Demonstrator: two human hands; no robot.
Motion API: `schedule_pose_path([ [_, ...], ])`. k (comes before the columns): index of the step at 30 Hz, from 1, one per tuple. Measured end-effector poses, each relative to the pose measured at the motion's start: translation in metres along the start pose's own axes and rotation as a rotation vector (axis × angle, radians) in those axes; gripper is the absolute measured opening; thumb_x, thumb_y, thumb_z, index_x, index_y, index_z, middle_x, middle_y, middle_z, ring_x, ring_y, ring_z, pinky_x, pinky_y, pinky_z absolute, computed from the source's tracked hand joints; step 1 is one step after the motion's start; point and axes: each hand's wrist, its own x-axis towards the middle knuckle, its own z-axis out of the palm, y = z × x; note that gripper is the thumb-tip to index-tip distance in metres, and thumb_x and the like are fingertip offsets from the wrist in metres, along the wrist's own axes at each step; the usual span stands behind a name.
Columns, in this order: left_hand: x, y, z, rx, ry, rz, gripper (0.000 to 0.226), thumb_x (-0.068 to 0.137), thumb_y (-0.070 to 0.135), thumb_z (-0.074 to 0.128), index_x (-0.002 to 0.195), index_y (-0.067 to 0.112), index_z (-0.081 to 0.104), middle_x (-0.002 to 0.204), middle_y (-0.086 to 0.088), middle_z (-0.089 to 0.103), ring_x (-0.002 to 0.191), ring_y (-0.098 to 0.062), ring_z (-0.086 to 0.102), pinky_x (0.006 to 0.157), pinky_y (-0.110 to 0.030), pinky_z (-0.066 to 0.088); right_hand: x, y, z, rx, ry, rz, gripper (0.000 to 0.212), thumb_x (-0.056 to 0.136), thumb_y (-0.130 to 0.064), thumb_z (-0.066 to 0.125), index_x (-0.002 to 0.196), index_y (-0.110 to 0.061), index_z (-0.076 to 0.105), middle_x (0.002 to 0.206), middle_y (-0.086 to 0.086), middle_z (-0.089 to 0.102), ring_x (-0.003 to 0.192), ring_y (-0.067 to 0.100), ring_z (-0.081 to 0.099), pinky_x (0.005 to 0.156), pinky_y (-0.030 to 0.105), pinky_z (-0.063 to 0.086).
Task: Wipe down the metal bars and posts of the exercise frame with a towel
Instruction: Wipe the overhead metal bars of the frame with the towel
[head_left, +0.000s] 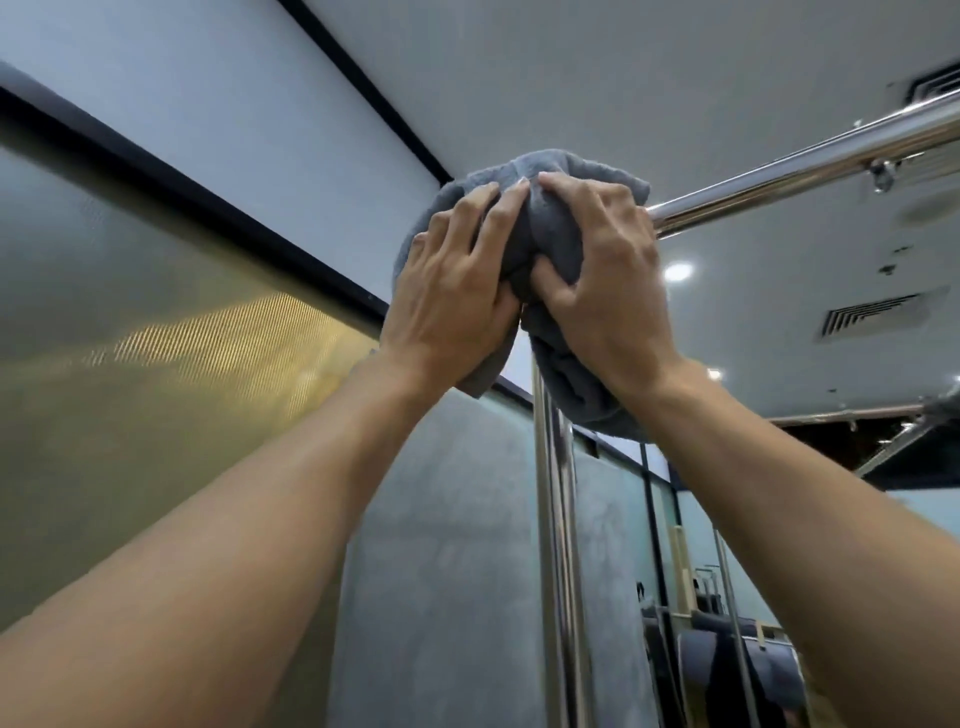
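Overhead, under the grey ceiling (571, 78), left hand (452, 280) and right hand (602, 275) are both gripping the towel (550, 171) around the frame's top corner; the horizontal bar (810, 166) and post (558, 545) are probably awaiting wiping.

Grey towel (582, 169) bunched, apparently where chrome bar (805, 165) meets post (553, 519)

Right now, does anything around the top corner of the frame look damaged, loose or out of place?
Nothing serious stands out. The left hand and right hand grip the grey towel bunched over the corner where the horizontal bar meets the post. Only oddity: small dark marks on the ceiling near the vent.
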Motion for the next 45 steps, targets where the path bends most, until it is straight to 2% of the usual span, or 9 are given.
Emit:
schedule_pose_path([
  [7,-0.056,-0.097,-0.018,0.030,0.006,-0.051,0.068,0.081,0.015,0.053,0.147,0.010,0.037,0.145,-0.011,0.044,0.130,-0.030,0.044,0.111,-0.042,0.035,-0.021,-0.049,0.107,0.008,0.041,-0.061,0.052,0.081,-0.026,0.053,0.133,-0.019,0.056,0.131,0.006,0.055,0.116,0.029,0.052,0.095,0.050,0.044],
  [12,-0.085,-0.143,-0.001,0.058,-0.025,-0.076,0.067,0.085,0.015,0.055,0.148,0.010,0.035,0.146,-0.012,0.043,0.131,-0.031,0.042,0.111,-0.043,0.032,-0.039,-0.052,0.167,-0.031,0.034,-0.042,0.050,0.083,-0.023,0.056,0.133,-0.020,0.056,0.132,0.005,0.054,0.117,0.029,0.052,0.097,0.050,0.044],
  [20,-0.128,-0.200,0.065,0.070,-0.097,-0.051,0.067,0.087,0.021,0.048,0.150,0.007,0.031,0.148,-0.015,0.041,0.133,-0.034,0.039,0.110,-0.046,0.035,-0.072,-0.006,0.256,-0.077,0.078,-0.087,0.048,0.082,-0.025,0.055,0.130,-0.021,0.058,0.131,0.004,0.056,0.115,0.028,0.053,0.092,0.048,0.046],
  [22,-0.132,-0.213,0.088,0.063,-0.106,-0.036,0.066,0.087,0.023,0.042,0.150,0.006,0.031,0.148,-0.015,0.040,0.132,-0.034,0.040,0.111,-0.046,0.034,-0.079,0.011,0.278,-0.065,0.110,-0.091,0.048,0.082,-0.026,0.055,0.129,-0.021,0.059,0.130,0.004,0.057,0.115,0.028,0.054,0.092,0.048,0.047],
  [26,-0.129,-0.245,0.137,0.029,-0.035,-0.075,0.069,0.084,0.029,0.026,0.149,0.008,0.033,0.147,-0.013,0.042,0.129,-0.033,0.042,0.111,-0.043,0.032,-0.077,0.047,0.323,-0.054,0.107,-0.159,0.049,0.082,-0.029,0.053,0.129,-0.020,0.060,0.130,0.005,0.057,0.114,0.028,0.054,0.092,0.048,0.046],
  [29,-0.136,-0.260,0.177,-0.008,-0.002,-0.083,0.064,0.087,0.023,0.032,0.150,0.008,0.032,0.148,-0.013,0.040,0.129,-0.034,0.042,0.110,-0.045,0.033,-0.074,0.077,0.347,-0.105,0.115,-0.195,0.049,0.080,-0.028,0.056,0.127,-0.020,0.061,0.128,0.004,0.058,0.112,0.029,0.055,0.091,0.048,0.047],
  [36,-0.165,-0.283,0.277,-0.198,0.116,-0.133,0.065,0.086,0.010,0.040,0.151,0.007,0.028,0.149,-0.015,0.039,0.128,-0.037,0.042,0.108,-0.050,0.037,-0.086,0.129,0.375,-0.294,-0.019,-0.328,0.048,0.078,-0.025,0.058,0.125,-0.017,0.063,0.125,0.007,0.060,0.109,0.033,0.057,0.087,0.051,0.049],
  [40,-0.169,-0.265,0.334,-0.392,0.172,-0.136,0.062,0.090,0.016,0.032,0.151,0.008,0.028,0.149,-0.014,0.040,0.130,-0.036,0.043,0.107,-0.053,0.038,-0.094,0.159,0.361,-0.505,-0.091,-0.391,0.049,0.079,-0.027,0.057,0.127,-0.018,0.061,0.126,0.007,0.059,0.111,0.031,0.055,0.089,0.050,0.048],
  [45,-0.161,-0.228,0.398,-0.628,0.290,-0.185,0.058,0.096,0.014,0.044,0.151,0.011,0.028,0.149,-0.012,0.039,0.128,-0.035,0.043,0.105,-0.053,0.040,-0.096,0.186,0.333,-0.746,-0.203,-0.417,0.050,0.079,-0.027,0.057,0.128,-0.019,0.060,0.128,0.006,0.058,0.113,0.029,0.054,0.091,0.048,0.047],
])
